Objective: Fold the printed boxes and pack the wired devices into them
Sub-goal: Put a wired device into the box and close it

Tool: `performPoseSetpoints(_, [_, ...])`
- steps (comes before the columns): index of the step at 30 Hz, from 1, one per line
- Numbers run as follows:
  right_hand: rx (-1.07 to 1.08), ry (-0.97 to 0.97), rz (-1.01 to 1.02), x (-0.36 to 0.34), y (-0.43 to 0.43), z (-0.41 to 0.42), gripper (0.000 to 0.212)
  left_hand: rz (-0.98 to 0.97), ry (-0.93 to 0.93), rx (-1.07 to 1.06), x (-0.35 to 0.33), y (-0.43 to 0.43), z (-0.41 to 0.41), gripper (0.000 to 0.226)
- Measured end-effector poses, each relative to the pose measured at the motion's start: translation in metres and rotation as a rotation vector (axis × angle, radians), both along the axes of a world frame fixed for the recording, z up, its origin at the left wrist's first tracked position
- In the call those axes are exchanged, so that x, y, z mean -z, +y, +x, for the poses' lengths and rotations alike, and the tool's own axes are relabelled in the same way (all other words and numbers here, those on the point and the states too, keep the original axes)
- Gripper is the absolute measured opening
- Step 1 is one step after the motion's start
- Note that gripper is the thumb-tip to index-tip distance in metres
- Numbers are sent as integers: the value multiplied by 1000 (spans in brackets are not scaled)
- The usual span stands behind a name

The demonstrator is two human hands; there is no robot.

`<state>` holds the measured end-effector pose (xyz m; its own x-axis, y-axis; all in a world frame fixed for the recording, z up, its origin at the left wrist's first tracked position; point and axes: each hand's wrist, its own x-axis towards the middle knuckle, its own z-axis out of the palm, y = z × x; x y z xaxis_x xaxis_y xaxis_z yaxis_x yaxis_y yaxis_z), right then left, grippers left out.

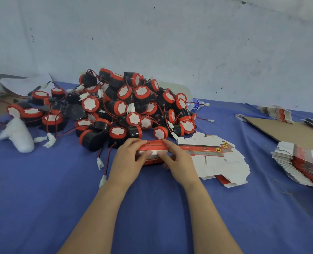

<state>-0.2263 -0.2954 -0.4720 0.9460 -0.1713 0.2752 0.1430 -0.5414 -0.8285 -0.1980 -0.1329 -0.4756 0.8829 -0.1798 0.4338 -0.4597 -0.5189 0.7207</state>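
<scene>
Blue-clothed table [42, 198] carried work. Printed box [153, 146] sat between left hand [128, 160] and right hand [178, 162], both gripping it, thumbs pressing white flap. Card judged light, thin, crushable: grip edges. Wired devices [133, 107] heaped just beyond hands.

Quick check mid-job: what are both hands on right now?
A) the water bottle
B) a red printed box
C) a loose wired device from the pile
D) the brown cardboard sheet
B: the left hand and the right hand both grip the red printed box on the blue cloth, just in front of the device pile.
</scene>
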Motion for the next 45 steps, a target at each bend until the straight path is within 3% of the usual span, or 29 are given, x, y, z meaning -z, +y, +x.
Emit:
performPoseSetpoints(8, [94, -122, -4, 0, 9, 2, 27, 8, -55, -38, -2, -2, -2, 25])
performPoseSetpoints(13, [42, -37, 40, -1, 7, 2, 27, -56, 32, 49, 0, -2, -3, 24])
performPoseSetpoints(18, [15, 40, 307, -5, 10, 2, 14, -230, 218, 94, -4, -6, -5, 29])
performPoseSetpoints(22, [110, 97, 576, -4, 22, 7, 9, -277, 211, -9, -4, -16, -6, 32])
performPoseSetpoints(26, [125, 181, 768, -5, 30, 9, 22, -499, 518, -62, -7, -23, -8, 59])
performPoseSetpoints(30, [86, 212, 682, -8, 32, 6, 32, -417, 549, -14, -10, -25, -5, 37])
performPoseSetpoints(34, [108, 187, 608, -8, 34, 3, 27, -264, 438, 39, -7, -26, -6, 45])
performPoseSetpoints(38, [-14, 70, 669, -7, 34, 4, 32, -478, 340, 133, -9, -31, -14, 55])
performPoseSetpoints(45, [76, 65, 569, -1, 42, 10, 42, -543, 313, 28, -2, -27, -10, 50])
